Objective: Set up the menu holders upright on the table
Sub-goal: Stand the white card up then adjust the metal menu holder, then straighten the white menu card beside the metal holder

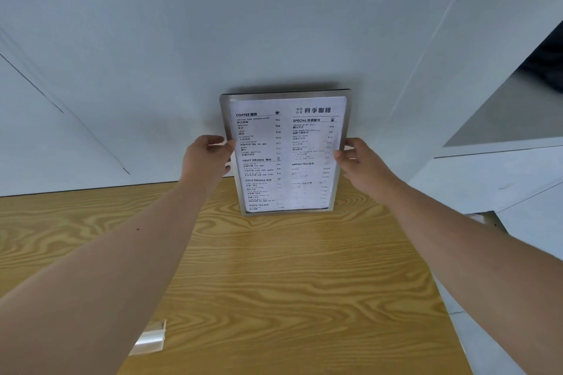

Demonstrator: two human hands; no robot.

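A menu holder (285, 152), a clear frame with a printed white drinks menu inside, stands upright at the far edge of the wooden table (289, 283), close to the white wall. My left hand (208, 155) grips its left edge and my right hand (361, 163) grips its right edge, both about halfway up. The bottom edge of the holder rests on the tabletop. A second clear piece (149, 339), partly hidden under my left forearm, lies flat near the table's front left.
A white wall (213, 39) rises directly behind the table. To the right stands a white counter or cabinet (499, 167), with a gap between it and the table's right edge.
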